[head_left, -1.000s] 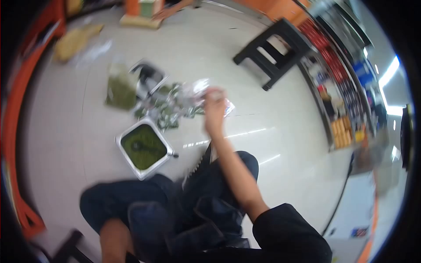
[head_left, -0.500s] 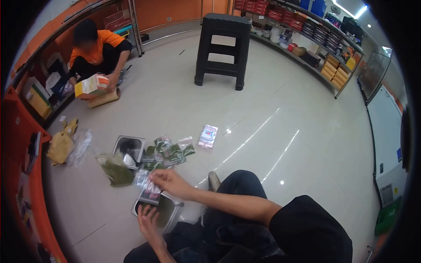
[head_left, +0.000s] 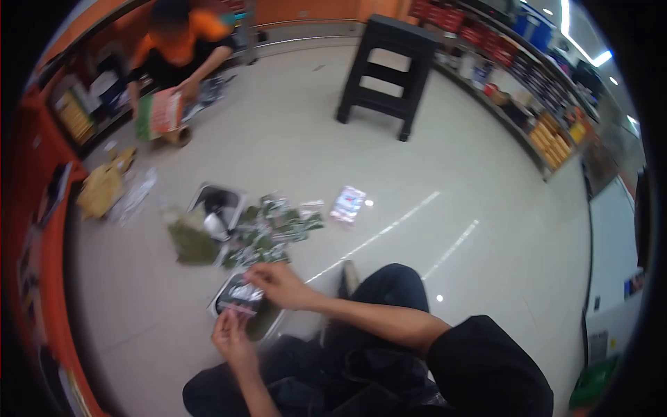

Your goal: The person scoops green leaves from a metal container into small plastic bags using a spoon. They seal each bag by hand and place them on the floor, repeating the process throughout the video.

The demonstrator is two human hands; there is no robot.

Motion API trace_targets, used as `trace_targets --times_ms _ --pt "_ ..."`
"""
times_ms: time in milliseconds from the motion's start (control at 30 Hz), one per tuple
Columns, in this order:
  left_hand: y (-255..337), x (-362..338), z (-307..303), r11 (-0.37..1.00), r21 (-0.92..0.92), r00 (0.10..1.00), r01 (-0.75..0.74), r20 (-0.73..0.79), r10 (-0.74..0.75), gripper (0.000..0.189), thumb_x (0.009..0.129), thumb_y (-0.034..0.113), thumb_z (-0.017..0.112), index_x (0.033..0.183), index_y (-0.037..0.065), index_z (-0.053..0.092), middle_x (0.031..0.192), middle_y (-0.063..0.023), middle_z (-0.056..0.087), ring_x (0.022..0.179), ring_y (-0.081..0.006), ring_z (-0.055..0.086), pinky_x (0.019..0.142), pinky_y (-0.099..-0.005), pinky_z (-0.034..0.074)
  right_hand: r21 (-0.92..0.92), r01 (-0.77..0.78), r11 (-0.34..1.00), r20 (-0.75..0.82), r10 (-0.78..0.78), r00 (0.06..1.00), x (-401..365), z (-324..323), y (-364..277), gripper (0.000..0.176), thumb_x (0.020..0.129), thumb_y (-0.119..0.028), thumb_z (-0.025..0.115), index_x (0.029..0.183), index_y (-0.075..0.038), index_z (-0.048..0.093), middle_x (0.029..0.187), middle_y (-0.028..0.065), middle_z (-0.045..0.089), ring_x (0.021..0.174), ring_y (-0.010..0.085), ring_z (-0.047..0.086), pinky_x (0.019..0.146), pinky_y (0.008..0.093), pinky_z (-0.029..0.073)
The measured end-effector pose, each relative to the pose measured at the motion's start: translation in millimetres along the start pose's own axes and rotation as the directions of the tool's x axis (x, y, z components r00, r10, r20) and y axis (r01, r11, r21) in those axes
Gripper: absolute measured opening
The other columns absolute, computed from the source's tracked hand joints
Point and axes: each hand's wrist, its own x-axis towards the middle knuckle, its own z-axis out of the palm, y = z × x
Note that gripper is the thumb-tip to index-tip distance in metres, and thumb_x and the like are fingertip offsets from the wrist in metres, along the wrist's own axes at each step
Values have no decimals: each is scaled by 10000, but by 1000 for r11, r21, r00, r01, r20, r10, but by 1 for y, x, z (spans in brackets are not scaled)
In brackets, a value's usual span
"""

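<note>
My right hand [head_left: 286, 286] pinches the upper corner of a small clear plastic bag [head_left: 241, 297] with dark and pink print. The fingers of my left hand [head_left: 233, 337] are closed on the bag's lower edge. Right below lies a metal pan [head_left: 267, 323] with green powder in it, partly covered by the bag and hands. Beyond them is a pile of small bags [head_left: 271, 226] filled with something green. A larger clear bag of green powder [head_left: 193, 243] leans beside a second metal pan [head_left: 240, 201], which holds a metal scoop [head_left: 217, 226].
A printed pack [head_left: 349, 205] lies on the floor. Yellow wrapping [head_left: 103, 189] and clear plastic [head_left: 139, 191] lie at left. A crouching person [head_left: 177, 55] handles a box [head_left: 160, 115]. A black stool [head_left: 389, 73] stands ahead, with shelves [head_left: 514, 118] at right.
My left hand has risen and closed on the bag's lower edge; before, its fingers were spread. The bag has tipped flatter. The other person has turned the box. My view has shifted.
</note>
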Motion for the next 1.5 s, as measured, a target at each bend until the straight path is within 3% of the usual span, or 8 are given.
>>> trace_targets --times_ms 67,133,333,467,733,1100,1300,1500 --pt "3 0 -1 1000 -10 1000 25 10 -25 208 971 120 621 1081 -56 630 1003 -145 698 887 -193 691 820 -299 553 -80 -27 996 -43 24 999 -2 -4 -17 230 956 -197 619 992 30 636 724 139 631 626 164 591 607 341 487" --pt "5 0 4 998 58 1000 14 -21 -13 191 963 116 633 1048 -53 654 961 -142 714 860 -190 701 816 -295 558 -353 264 898 -230 -357 905 -3 -1 -30 359 865 -189 719 1159 -24 595 1120 175 594 962 318 611 814 392 478" --pt "4 2 4 990 140 994 5 -110 10 159 951 78 640 1027 -61 652 927 -132 713 811 -167 694 762 -274 569 -609 586 535 45 -714 699 -23 8 -52 392 755 -93 801 1108 -70 630 1122 136 602 996 291 601 860 424 472" --pt "0 0 0 997 72 998 -1 -63 5 141 960 53 616 1035 -61 650 953 -124 704 841 -150 674 791 -267 555 -465 682 565 304 -621 722 -26 16 -36 279 779 -36 748 1039 -27 648 1032 105 637 940 278 631 829 386 504" --pt "8 -3 8 997 -61 998 56 -11 -57 172 955 78 640 1051 -62 661 985 -114 696 878 -135 664 799 -256 541 -432 599 674 308 -514 801 -21 13 -22 185 813 -63 703 982 6 670 1054 109 643 950 272 644 789 360 561" --pt "6 -2 10 984 177 999 -21 -33 28 84 915 31 683 965 -34 664 923 -87 694 849 -114 653 779 -226 512 -328 421 846 361 -300 883 -18 7 -17 188 820 -38 702 991 39 698 1058 160 665 918 309 673 786 383 566" --pt "5 -5 13 969 240 998 -63 23 60 60 920 4 666 951 -45 653 936 -86 692 888 -114 657 817 -234 521 -466 610 641 431 -439 789 -19 2 -19 179 832 -83 649 937 60 671 994 166 648 838 333 663 750 397 552" --pt "7 -4 17 930 346 991 -121 89 95 118 956 63 634 947 -52 661 896 -76 697 842 -110 653 772 -240 515 -474 444 761 356 -295 887 -18 4 -21 168 841 -105 640 880 55 605 880 156 596 790 337 634 703 411 537"
